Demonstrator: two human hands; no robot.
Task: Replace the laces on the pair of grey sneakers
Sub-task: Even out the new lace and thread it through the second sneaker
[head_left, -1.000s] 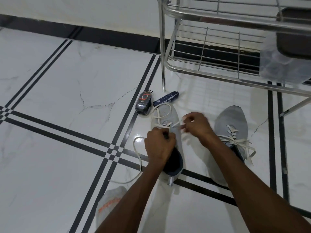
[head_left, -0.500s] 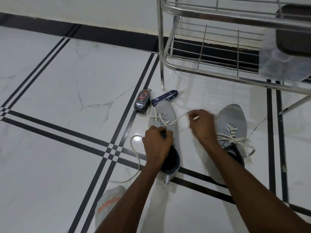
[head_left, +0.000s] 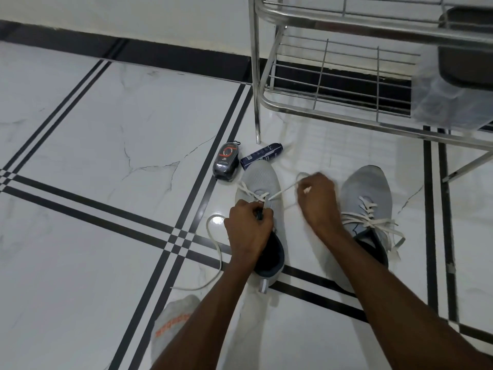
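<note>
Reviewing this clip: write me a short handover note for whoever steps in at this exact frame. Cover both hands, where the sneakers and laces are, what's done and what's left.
Left hand: gripping the tongue area of the left sneaker, steadying it on the floor.
Right hand: pinching the white lace, drawn taut to the right from an eyelet.
The lace's other end trails loose on the floor to the left.
Right sneaker: beside it, fully laced, ends untied.
Done: the right sneaker and the lower crossings of the left one.
Left: thread the remaining upper eyelets, even out both ends, tie both sneakers.
</note>
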